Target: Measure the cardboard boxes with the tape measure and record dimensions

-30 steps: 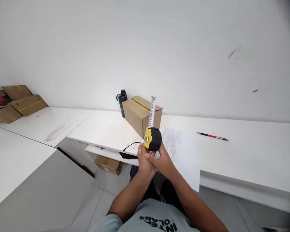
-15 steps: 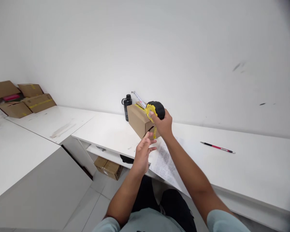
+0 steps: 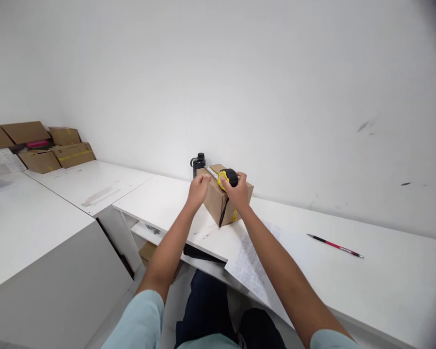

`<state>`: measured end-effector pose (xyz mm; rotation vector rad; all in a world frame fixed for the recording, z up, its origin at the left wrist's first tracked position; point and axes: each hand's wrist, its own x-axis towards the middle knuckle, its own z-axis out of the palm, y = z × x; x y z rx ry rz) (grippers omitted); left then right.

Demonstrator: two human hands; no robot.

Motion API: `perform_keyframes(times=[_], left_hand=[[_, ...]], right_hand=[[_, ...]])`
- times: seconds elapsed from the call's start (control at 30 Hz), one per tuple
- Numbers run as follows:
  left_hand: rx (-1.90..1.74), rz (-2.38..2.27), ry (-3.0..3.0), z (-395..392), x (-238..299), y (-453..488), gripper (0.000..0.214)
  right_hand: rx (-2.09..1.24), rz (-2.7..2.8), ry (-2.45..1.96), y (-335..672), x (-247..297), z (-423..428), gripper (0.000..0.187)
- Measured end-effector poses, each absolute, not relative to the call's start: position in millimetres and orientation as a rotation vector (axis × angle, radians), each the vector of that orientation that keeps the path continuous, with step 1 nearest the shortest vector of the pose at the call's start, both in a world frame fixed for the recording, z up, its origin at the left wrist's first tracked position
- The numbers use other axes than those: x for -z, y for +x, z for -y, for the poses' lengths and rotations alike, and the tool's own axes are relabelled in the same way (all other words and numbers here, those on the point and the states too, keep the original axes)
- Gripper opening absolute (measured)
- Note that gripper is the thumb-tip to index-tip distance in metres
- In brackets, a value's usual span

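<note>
Yellow tape measure [image 3: 228, 177], clenched in the right hand [image 3: 239, 195], lies atop the cardboard box [image 3: 215, 206]; left hand [image 3: 198, 188] touches the box, grip unclear.

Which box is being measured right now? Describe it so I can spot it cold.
Follow the long white desk along the back wall to the black bottle. Right beside it sits a small cardboard box, with the left hand on its top edge and the right hand holding a yellow-and-black tape measure on it. Unlike the cardboard boxes piled far left, it stands alone.
</note>
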<state>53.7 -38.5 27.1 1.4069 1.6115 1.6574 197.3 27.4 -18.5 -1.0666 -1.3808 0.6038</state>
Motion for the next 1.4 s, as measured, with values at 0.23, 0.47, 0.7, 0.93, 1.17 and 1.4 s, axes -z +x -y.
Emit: perform_keyframes(times=[0.23, 0.47, 0.7, 0.93, 1.17, 1.4], left_hand=[[-1.409, -1.985, 1.126, -35, -4, 74, 0.050], [-1.476, -1.936, 1.083, -37, 27, 79, 0.066], [-1.328, -1.997, 1.402, -36, 23, 68, 0.055], [-1.223, -2.055, 1.370, -34, 16, 70, 0.057], [-1.290, -1.981, 1.375, -43, 25, 70, 0.055], [-1.340, -2.015, 1.542, -52, 27, 68, 0.061]], right_hand=[[-0.595, 1.556, -1.101, 197, 4, -51, 0.078], [-0.534, 1.643, -1.117, 195, 12, -55, 0.087], [-0.438, 1.725, -1.174, 201, 13, -51, 0.092], [-0.249, 1.884, -1.152, 232, 3, -41, 0.083], [-0.221, 1.846, -1.187, 267, 10, 13, 0.078], [-0.290, 1.732, -1.275, 288, 25, 50, 0.085]])
